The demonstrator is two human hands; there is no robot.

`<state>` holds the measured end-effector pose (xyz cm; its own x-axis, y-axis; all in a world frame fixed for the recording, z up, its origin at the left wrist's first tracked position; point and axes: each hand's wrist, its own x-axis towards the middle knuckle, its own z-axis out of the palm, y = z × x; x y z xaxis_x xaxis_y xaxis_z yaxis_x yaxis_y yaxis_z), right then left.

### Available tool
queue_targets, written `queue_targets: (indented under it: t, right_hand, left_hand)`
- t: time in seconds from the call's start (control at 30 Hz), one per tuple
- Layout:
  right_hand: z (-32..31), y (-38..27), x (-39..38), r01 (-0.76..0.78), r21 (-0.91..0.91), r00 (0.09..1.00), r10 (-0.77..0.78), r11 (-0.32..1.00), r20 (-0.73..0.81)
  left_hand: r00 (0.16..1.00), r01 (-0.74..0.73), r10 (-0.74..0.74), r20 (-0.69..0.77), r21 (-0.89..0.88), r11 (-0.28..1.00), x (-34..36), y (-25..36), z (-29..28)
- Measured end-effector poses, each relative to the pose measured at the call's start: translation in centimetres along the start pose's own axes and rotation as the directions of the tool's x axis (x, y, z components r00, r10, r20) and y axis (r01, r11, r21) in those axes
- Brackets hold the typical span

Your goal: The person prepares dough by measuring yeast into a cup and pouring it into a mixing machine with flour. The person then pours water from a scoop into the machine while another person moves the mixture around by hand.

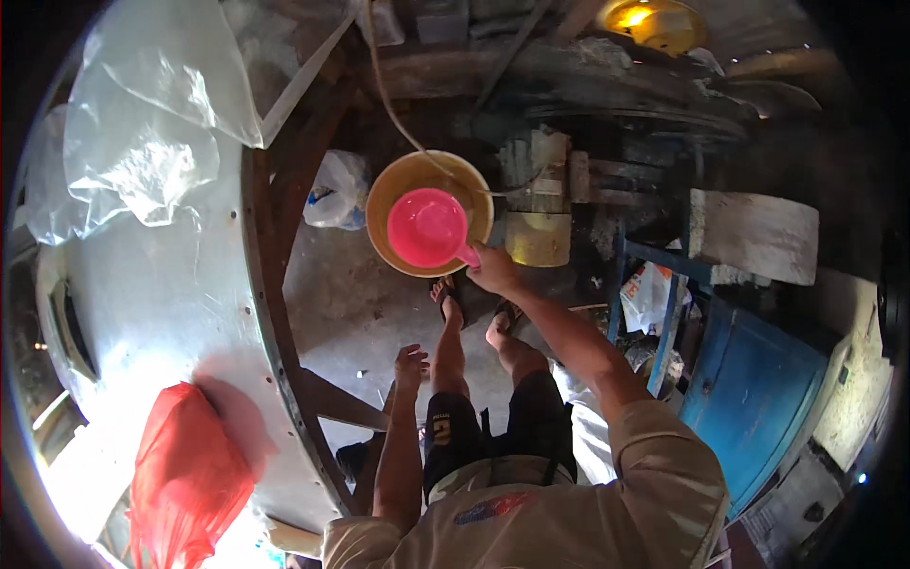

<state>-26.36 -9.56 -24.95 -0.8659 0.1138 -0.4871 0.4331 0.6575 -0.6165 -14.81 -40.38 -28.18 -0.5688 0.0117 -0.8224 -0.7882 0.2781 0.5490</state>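
Observation:
A pink dipper (427, 228) is held by its short handle in my right hand (495, 269), whose fingers are wrapped round it. The dipper hangs over a round yellowish bucket (381, 204) that stands on the floor before my feet; whether it touches the bucket I cannot tell. Most of the bucket's inside is hidden beneath the dipper. Lower and to the left, my left hand (411, 366) hangs beside my leg, its fingers loosely bent and apart, holding nothing.
A thin hose (384, 90) runs down into the bucket. On the left stretches a metal-topped table (218, 313) bearing a red plastic bag (185, 469) and clear plastic (152, 123). A yellowish container (538, 239) stands right of the bucket. Farther right is a blue cabinet (754, 379).

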Motion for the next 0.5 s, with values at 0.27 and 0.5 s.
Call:
queue_targets:
  t: [0.27, 0.5]
  right_hand:
    - [-6.6, -5.5, -9.7, 0.131, 0.230, 0.968, -0.074, 0.964, -0.242]
    - [-10.3, -8.1, -19.3, -0.098, 0.223, 0.930, 0.169, 0.970, -0.328]
  left_hand:
    - [0.987, -0.014, 0.048, 0.152, -0.217, 0.976, 2.7, 1.0, -0.5]
    - [0.950, 0.093, -0.146, 0.277, 0.197, 0.976, 3.8, 8.9, 1.9]
